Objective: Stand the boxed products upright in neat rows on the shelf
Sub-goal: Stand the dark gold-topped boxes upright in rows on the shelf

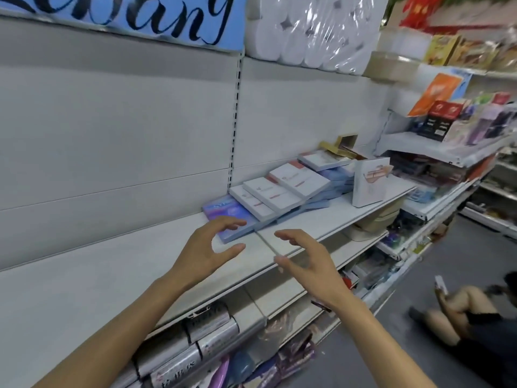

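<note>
above me sit wrapped toilet paper rolls [310, 32] beside a blue sign [126, 18]. silver packs [179, 348] fill the level below me. a person [470, 312] sits on the floor to my right.

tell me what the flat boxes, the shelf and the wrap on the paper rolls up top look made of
Flat boxes: likely printed cardboard with a smooth, slightly glossy coat, given the crisp edges and soft sheen.
Shelf: looks like painted sheet metal, matte off-white, with a thin folded front lip; the material is a guess.
Wrap on the paper rolls: clear plastic film, since it wrinkles, glares and shows the white rolls through it.
</note>
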The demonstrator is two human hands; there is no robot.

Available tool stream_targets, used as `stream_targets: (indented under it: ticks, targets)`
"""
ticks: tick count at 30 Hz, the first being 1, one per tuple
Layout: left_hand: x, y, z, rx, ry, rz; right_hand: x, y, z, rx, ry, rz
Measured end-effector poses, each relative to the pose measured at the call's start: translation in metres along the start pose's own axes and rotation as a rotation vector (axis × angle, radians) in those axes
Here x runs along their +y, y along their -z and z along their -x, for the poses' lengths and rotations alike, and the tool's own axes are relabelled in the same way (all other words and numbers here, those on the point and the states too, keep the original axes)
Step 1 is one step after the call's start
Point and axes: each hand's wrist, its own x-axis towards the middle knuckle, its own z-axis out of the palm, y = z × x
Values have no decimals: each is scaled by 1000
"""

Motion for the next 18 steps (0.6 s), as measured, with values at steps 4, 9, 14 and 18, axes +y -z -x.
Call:
stream_targets:
  ticks: [4,9,14,18]
  targets:
    - [-2,-37,-60,-48,-20,57,38,45,-25,65,-34,50]
    - [-1,-84,-118,-69,-52,45,96,93,-50,155,-112,36]
    - [2,-129,-187,-44,-71,-26,155,151,-96,205,-93,57]
    - [16,-171,-251,24,-36,-72,205,206,-150,217,-49,82]
